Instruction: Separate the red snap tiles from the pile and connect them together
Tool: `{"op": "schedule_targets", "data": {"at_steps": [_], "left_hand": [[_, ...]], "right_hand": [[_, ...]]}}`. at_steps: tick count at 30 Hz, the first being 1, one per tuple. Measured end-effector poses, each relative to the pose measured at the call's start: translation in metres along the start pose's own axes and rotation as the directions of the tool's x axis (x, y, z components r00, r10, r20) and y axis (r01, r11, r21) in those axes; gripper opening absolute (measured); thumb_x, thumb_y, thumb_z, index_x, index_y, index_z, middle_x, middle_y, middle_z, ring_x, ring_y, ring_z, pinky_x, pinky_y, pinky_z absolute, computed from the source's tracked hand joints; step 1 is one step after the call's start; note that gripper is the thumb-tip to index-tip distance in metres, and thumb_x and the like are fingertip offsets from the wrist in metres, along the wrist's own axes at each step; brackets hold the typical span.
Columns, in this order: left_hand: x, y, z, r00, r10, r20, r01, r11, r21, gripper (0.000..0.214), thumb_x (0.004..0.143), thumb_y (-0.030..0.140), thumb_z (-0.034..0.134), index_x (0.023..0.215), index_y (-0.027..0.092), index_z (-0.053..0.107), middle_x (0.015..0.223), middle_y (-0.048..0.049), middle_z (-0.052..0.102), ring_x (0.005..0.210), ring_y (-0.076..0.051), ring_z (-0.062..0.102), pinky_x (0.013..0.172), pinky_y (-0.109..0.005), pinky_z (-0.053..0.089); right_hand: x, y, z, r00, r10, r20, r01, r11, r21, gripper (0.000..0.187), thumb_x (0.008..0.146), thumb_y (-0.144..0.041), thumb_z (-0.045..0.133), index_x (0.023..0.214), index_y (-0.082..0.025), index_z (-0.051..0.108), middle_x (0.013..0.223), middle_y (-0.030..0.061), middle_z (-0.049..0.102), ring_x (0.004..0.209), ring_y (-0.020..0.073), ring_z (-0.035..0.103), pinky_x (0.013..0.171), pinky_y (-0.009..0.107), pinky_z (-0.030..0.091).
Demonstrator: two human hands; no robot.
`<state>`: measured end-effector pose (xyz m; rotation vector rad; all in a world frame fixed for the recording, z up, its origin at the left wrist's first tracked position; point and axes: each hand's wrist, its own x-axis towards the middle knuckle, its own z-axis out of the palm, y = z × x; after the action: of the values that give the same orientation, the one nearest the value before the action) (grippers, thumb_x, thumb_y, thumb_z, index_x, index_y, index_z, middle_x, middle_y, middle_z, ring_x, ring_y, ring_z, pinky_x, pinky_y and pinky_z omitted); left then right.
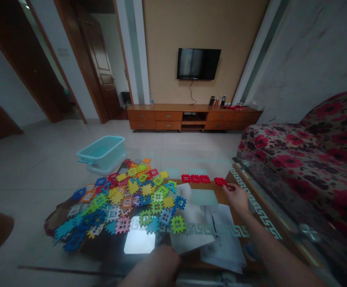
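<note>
Fingers (pixel 227 188) of the right hand (pixel 237 198) pinched together on a red plastic block (pixel 220 181), over the glass table (pixel 255 203); red block chain (pixel 195 179) lies crosswise just left, right hand nearer; left hand (pixel 158 265) at frame bottom, its fingers can't tell.

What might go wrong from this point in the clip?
The right hand holds a red interlocking piece beside a red chain near the glass table's far edge; a bump could knock them off. The heaped multicoloured pieces reach the table's left edge and might spill to the floor.
</note>
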<state>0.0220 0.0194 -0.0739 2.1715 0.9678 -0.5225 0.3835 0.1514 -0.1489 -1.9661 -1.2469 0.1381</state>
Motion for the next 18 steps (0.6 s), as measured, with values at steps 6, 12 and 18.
{"op": "schedule_targets", "data": {"at_steps": [6, 12, 18], "left_hand": [[0.004, 0.009, -0.017, 0.990, -0.119, 0.071, 0.118, 0.993, 0.022, 0.033, 0.072, 0.010, 0.063, 0.099, 0.019, 0.078, 0.101, -0.0146, 0.076, 0.095, -0.035, 0.072, 0.079, -0.043, 0.058], [0.014, 0.005, -0.011, 0.995, -0.093, 0.044, 0.090, 0.993, 0.074, 0.025, 0.073, 0.031, 0.072, 0.094, 0.018, 0.079, 0.096, -0.0156, 0.076, 0.091, -0.037, 0.072, 0.079, -0.045, 0.058], [0.017, 0.000, -0.002, 0.994, -0.107, 0.008, 0.106, 0.991, 0.077, 0.027, 0.070, 0.044, 0.075, 0.086, 0.023, 0.080, 0.089, -0.0131, 0.077, 0.086, -0.035, 0.072, 0.078, -0.044, 0.058]], "right_hand": [[0.012, 0.011, 0.022, 0.999, -0.021, 0.030, 0.022, 0.999, -0.031, 0.040, 0.076, -0.050, 0.058, 0.090, -0.016, 0.074, 0.071, 0.0077, 0.072, 0.066, 0.0225, 0.067, 0.063, 0.029, 0.044], [0.012, 0.004, 0.019, 0.995, -0.001, 0.096, 0.015, 0.989, -0.145, 0.035, 0.080, -0.048, 0.058, 0.096, -0.021, 0.074, 0.077, 0.0049, 0.072, 0.067, 0.0189, 0.064, 0.058, 0.026, 0.039], [0.008, -0.007, 0.013, 0.989, 0.029, 0.147, 0.007, 0.971, -0.239, 0.033, 0.085, -0.047, 0.054, 0.104, -0.027, 0.072, 0.091, 0.0046, 0.073, 0.078, 0.0197, 0.066, 0.058, 0.026, 0.037]]}}
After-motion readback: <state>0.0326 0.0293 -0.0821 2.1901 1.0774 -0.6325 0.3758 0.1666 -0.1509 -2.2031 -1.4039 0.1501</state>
